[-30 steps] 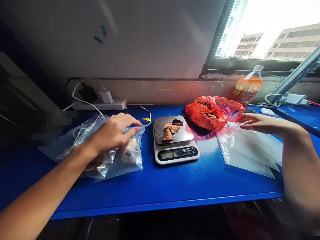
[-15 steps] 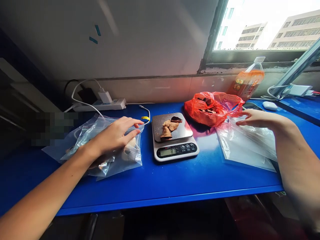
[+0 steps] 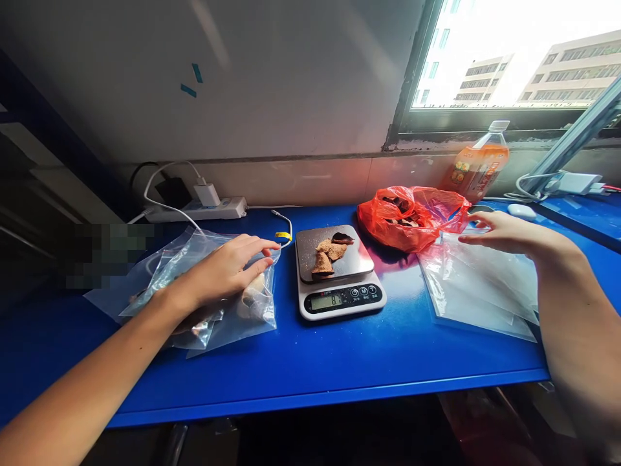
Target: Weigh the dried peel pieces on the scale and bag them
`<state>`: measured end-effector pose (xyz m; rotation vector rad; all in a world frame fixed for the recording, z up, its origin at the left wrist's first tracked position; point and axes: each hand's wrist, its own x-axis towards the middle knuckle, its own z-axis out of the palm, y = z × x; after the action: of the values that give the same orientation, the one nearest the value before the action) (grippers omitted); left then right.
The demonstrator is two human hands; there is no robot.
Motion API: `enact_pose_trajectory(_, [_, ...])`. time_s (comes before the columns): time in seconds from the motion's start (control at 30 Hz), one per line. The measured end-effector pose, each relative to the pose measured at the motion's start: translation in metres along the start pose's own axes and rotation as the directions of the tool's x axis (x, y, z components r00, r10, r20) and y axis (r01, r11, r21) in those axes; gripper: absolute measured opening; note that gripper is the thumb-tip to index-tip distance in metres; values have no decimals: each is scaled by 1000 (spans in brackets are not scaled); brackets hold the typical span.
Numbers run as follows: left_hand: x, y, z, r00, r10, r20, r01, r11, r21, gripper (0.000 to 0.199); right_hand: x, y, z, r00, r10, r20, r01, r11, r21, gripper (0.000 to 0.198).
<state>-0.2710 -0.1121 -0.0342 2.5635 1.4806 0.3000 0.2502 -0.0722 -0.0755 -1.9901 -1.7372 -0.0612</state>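
Note:
My left hand (image 3: 233, 264) rests over clear zip bags (image 3: 204, 330) on the left, fingers stretched and thumb apart. Pale and brown pieces show through the plastic. In the middle sits a white kitchen scale (image 3: 305, 301) with a steel plate, its display lit and reading about 87. Several rough brown dried chunks (image 3: 334, 249) and one darker piece lie on that plate. On the right, my right hand (image 3: 509, 234) hovers at the top edge of a stack of empty clear plastic bags (image 3: 475, 291). Its thumb and fingers are apart, close to the red plastic bag (image 3: 422, 236).
Dark pieces fill the red bag. Behind it stands an orange drink bottle (image 3: 480, 165) under the window. A power strip (image 3: 223, 208) with a white charger lies along the wall, and a cable (image 3: 291, 226) ends left of the scale. The blue tabletop (image 3: 339, 362) has a front edge.
The view has tilted slightly, so things sit a little lower. The clear plastic near my right hand lies flatter than before. The chunks on the scale have not moved.

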Motion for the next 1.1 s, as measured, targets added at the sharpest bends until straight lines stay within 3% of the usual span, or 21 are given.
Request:
enact_pose_trajectory(0.07, [0, -1, 0, 1000, 9, 4, -9, 1000, 4, 42, -2, -5, -9, 983, 99, 152, -103, 995, 14, 37])
enact_pose_trajectory(0.1, [0, -1, 1, 1000, 17, 5, -17, 1000, 5, 42, -4, -10, -14, 978, 149, 144, -151, 988, 3, 32])
enact_pose_trajectory(0.17, [0, -2, 1, 999, 35, 3, -35, 999, 2, 41, -10, -27, -25, 979, 175, -102, -177, 984, -14, 21])
enact_pose_trajectory(0.2, [0, -3, 2, 999, 40, 2, -40, 999, 1, 41, -14, -38, -30, 951, 142, -274, -149, 989, -7, 17])
enact_pose_trajectory(0.27, [0, -2, 2, 999, 39, 6, -39, 999, 4, 41, -24, -66, -37, 813, 32, -581, -23, 999, 23, 15])
enact_pose_trajectory(0.3, [0, -2, 1, 999, 37, 8, -37, 999, 7, 41, -30, -81, -38, 752, -24, -659, 68, 997, 42, 15])
enact_pose_trajectory(0.33, [0, -1, 1, 999, 34, 9, -34, 999, 12, 42, -37, -96, -37, 722, -72, -689, 164, 984, 69, 15])
enact_pose_trajectory(0.43, [0, 0, 1, 1000, 27, 9, -27, 1000, 11, 42, -55, -137, -26, 737, -297, -607, 448, 887, 110, 12])
enact_pose_trajectory(0.53, [0, -1, 2, 1000, 21, 5, -21, 1000, 0, 40, -67, -161, -8, 747, -486, -453, 593, 795, 125, 10])
enact_pose_trajectory(0.67, [0, -8, 5, 998, 54, -8, -55, 998, -5, 39, -68, -177, 16, 759, -568, -319, 643, 731, 228, 14])
enact_pose_trajectory(0.77, [1, -11, 7, 998, 70, 1, -70, 998, 0, 40, -56, -191, 28, 744, -651, -153, 665, 697, 268, 15])
enact_pose_trajectory(1.0, [0, -10, 6, 999, 52, 14, -52, 999, 4, 40, -30, -217, 33, 612, -761, 216, 753, 644, 135, 9])
enact_pose_trajectory(1.1, [0, -11, 6, 998, 49, 26, -49, 999, 0, 41, -26, -217, 34, 579, -762, 289, 769, 629, 119, 7])
